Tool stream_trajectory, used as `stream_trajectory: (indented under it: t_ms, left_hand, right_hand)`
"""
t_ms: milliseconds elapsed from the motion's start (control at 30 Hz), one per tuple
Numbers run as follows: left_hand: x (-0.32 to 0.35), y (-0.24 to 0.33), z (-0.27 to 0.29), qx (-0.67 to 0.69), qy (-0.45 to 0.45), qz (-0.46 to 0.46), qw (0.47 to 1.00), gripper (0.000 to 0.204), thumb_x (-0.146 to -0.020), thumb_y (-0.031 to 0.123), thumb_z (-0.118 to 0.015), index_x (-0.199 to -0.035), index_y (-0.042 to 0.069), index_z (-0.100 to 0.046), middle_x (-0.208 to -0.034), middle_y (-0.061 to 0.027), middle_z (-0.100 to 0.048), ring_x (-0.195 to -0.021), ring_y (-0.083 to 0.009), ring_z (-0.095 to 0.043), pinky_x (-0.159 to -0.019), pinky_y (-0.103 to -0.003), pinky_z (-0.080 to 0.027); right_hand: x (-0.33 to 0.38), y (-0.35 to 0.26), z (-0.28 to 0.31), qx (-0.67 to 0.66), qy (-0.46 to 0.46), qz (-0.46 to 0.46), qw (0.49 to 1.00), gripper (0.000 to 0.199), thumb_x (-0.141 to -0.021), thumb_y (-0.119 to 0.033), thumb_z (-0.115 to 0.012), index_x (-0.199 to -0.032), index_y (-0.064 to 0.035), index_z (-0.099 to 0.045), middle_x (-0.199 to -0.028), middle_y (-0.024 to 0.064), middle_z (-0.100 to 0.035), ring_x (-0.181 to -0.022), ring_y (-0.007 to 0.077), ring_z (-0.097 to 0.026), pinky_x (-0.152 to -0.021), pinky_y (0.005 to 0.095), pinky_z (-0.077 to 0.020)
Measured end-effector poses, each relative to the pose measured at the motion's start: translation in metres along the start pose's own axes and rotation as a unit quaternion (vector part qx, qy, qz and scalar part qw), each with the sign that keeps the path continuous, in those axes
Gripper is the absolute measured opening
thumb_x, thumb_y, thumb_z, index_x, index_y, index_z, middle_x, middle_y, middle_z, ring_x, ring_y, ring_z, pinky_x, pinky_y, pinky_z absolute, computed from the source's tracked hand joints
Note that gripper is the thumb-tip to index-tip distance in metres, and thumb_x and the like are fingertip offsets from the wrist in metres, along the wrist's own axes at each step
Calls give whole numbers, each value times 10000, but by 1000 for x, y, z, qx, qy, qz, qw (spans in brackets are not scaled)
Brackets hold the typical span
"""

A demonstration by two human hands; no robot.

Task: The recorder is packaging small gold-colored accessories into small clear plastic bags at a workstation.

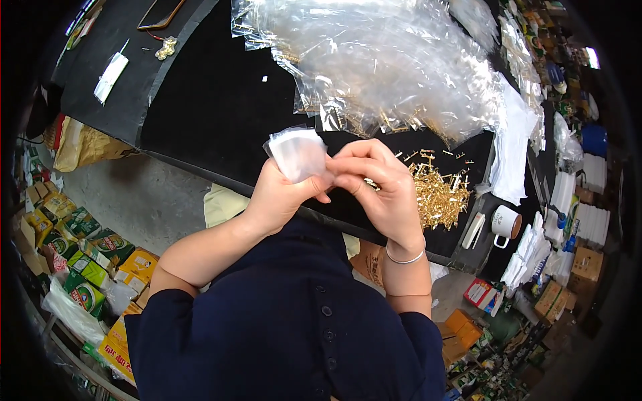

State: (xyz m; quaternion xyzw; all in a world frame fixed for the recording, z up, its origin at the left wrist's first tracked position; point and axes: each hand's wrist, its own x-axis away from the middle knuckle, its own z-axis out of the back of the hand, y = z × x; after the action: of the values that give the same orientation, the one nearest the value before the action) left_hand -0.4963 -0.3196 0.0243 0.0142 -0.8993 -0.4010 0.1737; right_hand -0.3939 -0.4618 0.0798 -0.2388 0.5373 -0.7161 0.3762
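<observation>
My left hand (281,194) is closed around a stack of small clear plastic bags (297,152), which it holds up over the near edge of the black table. At the stack's right side, the fingers of my right hand (378,180) are pinched together, touching the bags near my left fingertips. What those right fingertips hold is hidden. A few gold bits show just under the right palm; whether they are held or lie on the table I cannot tell. Beside this hand is a heap of small gold metal pieces (438,197).
A broad pile of clear bags (394,60) with gold pieces in them covers the table's far side. To the right are white sheets (511,147), a white mug (505,222) and a white-and-dark object (473,230). A white packet (111,77) and a phone (160,13) lie far left.
</observation>
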Motion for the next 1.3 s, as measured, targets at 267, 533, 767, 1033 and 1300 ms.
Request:
stream_trajectory:
  t_ms: [267,533,767,1033,1300]
  left_hand:
    - [0,7,4,-45,59,-37,997,206,-905,117,-672,-1052,-1,-588,-966,-90,-646,-859,-126,-627,-625,-238,-524]
    - [1,7,10,-38,71,-53,995,181,-944,142,-624,-1056,4,-588,-984,-99,-646,-859,-129,-624,-641,-231,-516]
    - [0,20,15,-43,116,-78,989,217,-959,183,-610,-1090,13,-578,-993,-93,-644,-885,-121,-615,-657,-230,-513]
    - [0,29,35,-90,121,-88,985,249,-979,234,-578,-1093,12,-586,-1000,-93,-644,-874,-117,-616,-650,-228,-512]
    - [-14,43,46,-167,38,-75,982,371,-1005,328,-511,-1131,-14,-582,-1032,-102,-640,-869,-128,-640,-608,-224,-527]
  right_hand:
    - [-3,-16,14,190,71,68,977,198,-761,-7,-749,-947,0,-684,-991,73,-598,-791,147,-601,-656,242,-493]
    - [-1,10,4,191,163,-57,966,290,-734,-115,-794,-975,-28,-658,-958,71,-612,-752,157,-568,-622,257,-456]
    - [3,41,-4,358,58,12,932,192,-735,-47,-772,-855,-19,-625,-897,100,-621,-748,245,-584,-633,311,-466]
    - [-8,-27,18,284,88,168,940,186,-711,41,-722,-864,-27,-639,-828,87,-624,-741,262,-593,-645,339,-472]
    - [-28,-23,36,356,24,164,920,183,-723,85,-687,-870,-14,-641,-835,78,-618,-687,226,-583,-623,305,-466]
